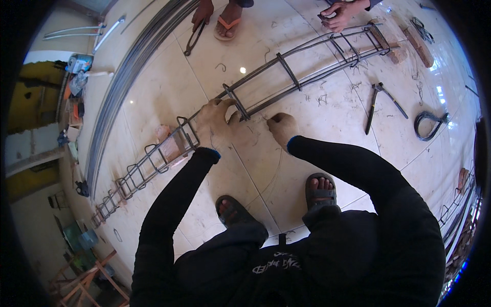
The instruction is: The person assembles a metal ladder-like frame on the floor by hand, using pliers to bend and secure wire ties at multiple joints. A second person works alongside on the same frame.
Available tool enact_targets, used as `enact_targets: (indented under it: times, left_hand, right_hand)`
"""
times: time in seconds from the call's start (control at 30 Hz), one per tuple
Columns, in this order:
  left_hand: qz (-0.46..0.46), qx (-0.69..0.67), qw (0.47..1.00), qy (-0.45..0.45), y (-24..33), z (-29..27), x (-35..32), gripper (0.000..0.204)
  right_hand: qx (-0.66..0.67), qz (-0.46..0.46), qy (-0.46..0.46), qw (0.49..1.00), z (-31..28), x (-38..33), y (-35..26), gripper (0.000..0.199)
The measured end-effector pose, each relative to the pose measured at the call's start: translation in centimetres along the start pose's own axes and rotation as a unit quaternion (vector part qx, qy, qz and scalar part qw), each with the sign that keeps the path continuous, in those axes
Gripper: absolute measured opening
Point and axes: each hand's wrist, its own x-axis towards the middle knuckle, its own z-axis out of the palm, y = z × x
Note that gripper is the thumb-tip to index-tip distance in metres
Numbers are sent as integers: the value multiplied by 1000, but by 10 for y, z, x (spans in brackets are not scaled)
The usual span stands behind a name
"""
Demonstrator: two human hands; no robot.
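Observation:
A long reinforcing-steel cage [289, 71] of dark bars and rectangular stirrups runs diagonally across the tiled floor. My left hand [216, 122], in a tan glove, curls its fingers around the cage's bars beside a stirrup [236, 102]. My right hand [281, 129], gloved too, is just to the right, on the near side of the cage. Its fingers are pressed together; whatever they may hold is too small to make out. Reddish blocks [171, 146] sit under the cage left of my hands.
Pincers [377, 88] lie spread at right, near a coil of wire [427, 126]. Long steel bars [120, 77] stretch along the left. Across the cage, another person's hand [203, 14] holds pincers [189, 47]; another hand [341, 16] grips something dark. Wire scraps [322, 99] litter the tiles.

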Motion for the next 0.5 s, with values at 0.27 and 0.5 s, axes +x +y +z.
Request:
enact_targets:
  times: [0.27,0.5]
  left_hand:
    - [-21,35,993,-107,11,2,31,35]
    - [-9,-31,998,-50,-3,28,32,30]
  right_hand:
    - [84,-21,-5,996,36,23,-31,26]
    - [169,12,-53,984,31,6,-46,24]
